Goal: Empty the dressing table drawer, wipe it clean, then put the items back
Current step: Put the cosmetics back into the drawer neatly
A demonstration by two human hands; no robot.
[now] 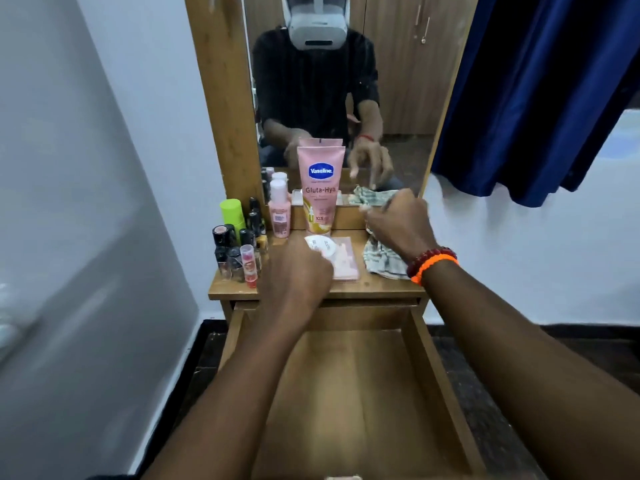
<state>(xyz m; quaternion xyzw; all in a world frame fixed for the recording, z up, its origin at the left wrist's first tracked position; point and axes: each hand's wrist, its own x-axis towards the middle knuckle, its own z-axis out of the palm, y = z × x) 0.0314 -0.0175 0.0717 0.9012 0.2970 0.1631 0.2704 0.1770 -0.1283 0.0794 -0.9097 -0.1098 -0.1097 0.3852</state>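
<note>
The wooden drawer [349, 393] is pulled out below me and its bottom is bare. My left hand [298, 271] rests on the table top with fingers curled over the near edge of a white round sachet [322, 245], which lies on a flat pink packet [346, 265]. My right hand [398, 220] hovers over a crumpled checked cloth [381, 259] at the right of the table top. In the mirror its fingers point down, spread apart, just touching the cloth. A pink Vaseline tube [320, 188] stands upright behind the sachet.
Several small bottles and lipsticks [239, 247], a green-capped bottle [232, 211] and a pink pump bottle [278, 209] crowd the table top's [381, 289] left side. The mirror [398, 81] rises behind. A white wall stands left, a blue curtain [536, 98] hangs right.
</note>
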